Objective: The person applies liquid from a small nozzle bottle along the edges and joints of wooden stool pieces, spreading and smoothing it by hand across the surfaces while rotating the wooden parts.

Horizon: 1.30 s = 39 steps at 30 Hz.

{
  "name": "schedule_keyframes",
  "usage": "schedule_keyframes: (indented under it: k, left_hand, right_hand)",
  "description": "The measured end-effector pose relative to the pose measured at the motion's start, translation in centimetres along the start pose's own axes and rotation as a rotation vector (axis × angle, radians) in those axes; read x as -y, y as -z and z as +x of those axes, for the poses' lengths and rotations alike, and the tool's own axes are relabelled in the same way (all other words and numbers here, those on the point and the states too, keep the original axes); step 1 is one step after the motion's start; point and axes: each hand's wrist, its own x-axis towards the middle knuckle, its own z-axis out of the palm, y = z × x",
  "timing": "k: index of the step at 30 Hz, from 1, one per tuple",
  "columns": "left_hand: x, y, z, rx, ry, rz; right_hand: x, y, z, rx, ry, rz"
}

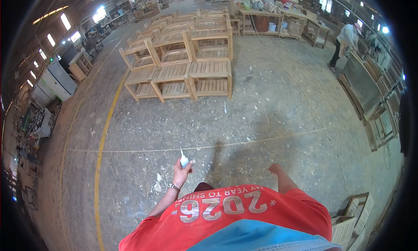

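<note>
My left hand (182, 170), with a watch (173, 187) on its wrist, is closed around a small white squeeze bottle (184, 161). The bottle's thin pointed nozzle sticks up and away from me. To the right, my right hand (275, 168) hangs low over the concrete floor, apart from everything else. It is small and seen end-on, so its fingers cannot be made out. Ahead of both hands stand rows of slatted wooden tables (212, 68), each with a lower shelf, stacked on one another in two levels.
A yellow line (105, 131) runs along the floor at left. Workbenches (261, 23) with cloths and buckets stand at the back. At far right a person (347, 41) leans over a bench (363, 83). Wooden slatted pieces (355, 220) lie near me at lower right.
</note>
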Motion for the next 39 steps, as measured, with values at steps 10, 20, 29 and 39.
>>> schedule_keyframes:
  k: [10, 20, 29, 39]
  left_hand:
    - [1.0, 7.1, 27.6, -0.250, 0.106, 0.019]
    - [-11.2, 1.8, 63.0, 0.029, -0.104, -0.034]
    - [-10.2, -2.7, 87.3, 0.086, -0.056, 0.092]
    - [-10.1, -3.6, 110.6, 0.009, 0.072, -0.050]
  right_hand:
    - [9.4, 15.8, 23.0, 0.032, 0.515, -0.085]
    - [7.7, 24.4, 31.6, 0.270, -0.423, 1.080]
    - [-3.0, 40.5, 63.6, 0.172, -0.539, 0.578]
    - [-3.9, 85.8, 101.6, -1.003, -0.385, 0.982]
